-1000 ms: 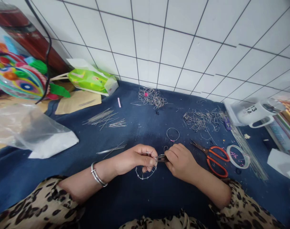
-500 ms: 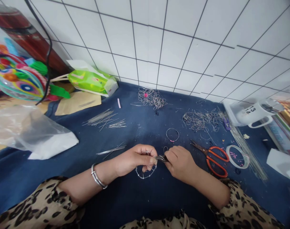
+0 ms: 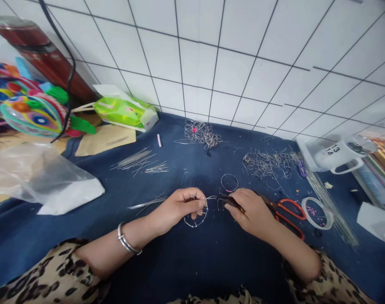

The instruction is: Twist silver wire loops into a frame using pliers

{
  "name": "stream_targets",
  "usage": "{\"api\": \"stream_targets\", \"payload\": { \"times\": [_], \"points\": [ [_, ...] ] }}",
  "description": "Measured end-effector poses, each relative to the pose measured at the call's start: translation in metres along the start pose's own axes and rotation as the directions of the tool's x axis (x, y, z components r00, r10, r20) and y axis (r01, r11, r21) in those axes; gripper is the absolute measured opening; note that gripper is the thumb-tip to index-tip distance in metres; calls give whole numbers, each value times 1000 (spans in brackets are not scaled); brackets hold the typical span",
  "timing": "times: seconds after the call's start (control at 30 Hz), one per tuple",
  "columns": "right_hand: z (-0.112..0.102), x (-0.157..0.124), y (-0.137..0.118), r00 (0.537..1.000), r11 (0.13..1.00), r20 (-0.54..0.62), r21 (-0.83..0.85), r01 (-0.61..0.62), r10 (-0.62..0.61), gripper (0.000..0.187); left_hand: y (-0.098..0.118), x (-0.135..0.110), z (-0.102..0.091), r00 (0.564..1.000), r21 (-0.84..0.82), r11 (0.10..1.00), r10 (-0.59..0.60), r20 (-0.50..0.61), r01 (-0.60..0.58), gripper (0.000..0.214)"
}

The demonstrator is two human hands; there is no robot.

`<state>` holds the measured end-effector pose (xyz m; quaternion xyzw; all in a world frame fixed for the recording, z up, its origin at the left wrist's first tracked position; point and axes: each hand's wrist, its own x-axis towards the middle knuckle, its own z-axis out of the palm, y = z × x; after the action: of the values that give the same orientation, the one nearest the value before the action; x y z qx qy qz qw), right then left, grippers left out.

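Observation:
My left hand [image 3: 179, 207] is closed on a round wire frame [image 3: 196, 216] studded with small beads, held just above the blue cloth [image 3: 186, 261]. A thin wire end sticks out from the frame toward the right. My right hand [image 3: 254, 212] is closed on a small pair of pliers [image 3: 227, 199], whose tip points left at that wire end. A small bent wire loop [image 3: 220, 204] lies between the two hands. A silver bangle sits on my left wrist.
Orange-handled scissors [image 3: 285, 211] lie right of my right hand, beside a tape roll [image 3: 317, 213]. A wire ring [image 3: 229, 183], tangled wire heaps [image 3: 201, 133] [image 3: 268, 162], straight wire pieces [image 3: 138, 161], a plastic bag [image 3: 37, 177], a white mug [image 3: 340, 154] and a green packet [image 3: 121, 110] lie around.
My right hand has drawn the pliers back to the right, away from the frame, so a gap has opened between the hands. The view has tilted slightly.

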<state>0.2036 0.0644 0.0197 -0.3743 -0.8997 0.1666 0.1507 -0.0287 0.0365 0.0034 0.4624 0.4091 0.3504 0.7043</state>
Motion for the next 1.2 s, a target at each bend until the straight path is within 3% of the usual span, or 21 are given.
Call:
{"api": "stream_targets", "payload": {
  "times": [0.13, 0.33, 0.43, 0.87, 1.2],
  "points": [
    [2, -2, -5, 986, 967, -116, 238, -90, 120, 17, -1, -1, 3, 998, -11, 999, -41, 42, 42, 13],
    [1, 5, -19, 970, 842, 78, 484, -238, 229, 18, -3, -2, 7, 995, -13, 999, -41, 88, 42, 13],
    [0, 8, -27, 970, 831, 132, 501, -242, 203, 10, -3, -3, 8, 995, -22, 999, -38, 89, 40, 13],
    [-8, 5, -41, 965, 782, 110, 568, -257, 237, 11, 1, -9, 10, 996, 118, 992, 39, 83, -49, 16],
    [-2, 0, -28, 960, 698, 196, 659, -279, 199, 24, 0, -8, 8, 997, -30, 997, 71, 35, -70, 13]
  ]
}}
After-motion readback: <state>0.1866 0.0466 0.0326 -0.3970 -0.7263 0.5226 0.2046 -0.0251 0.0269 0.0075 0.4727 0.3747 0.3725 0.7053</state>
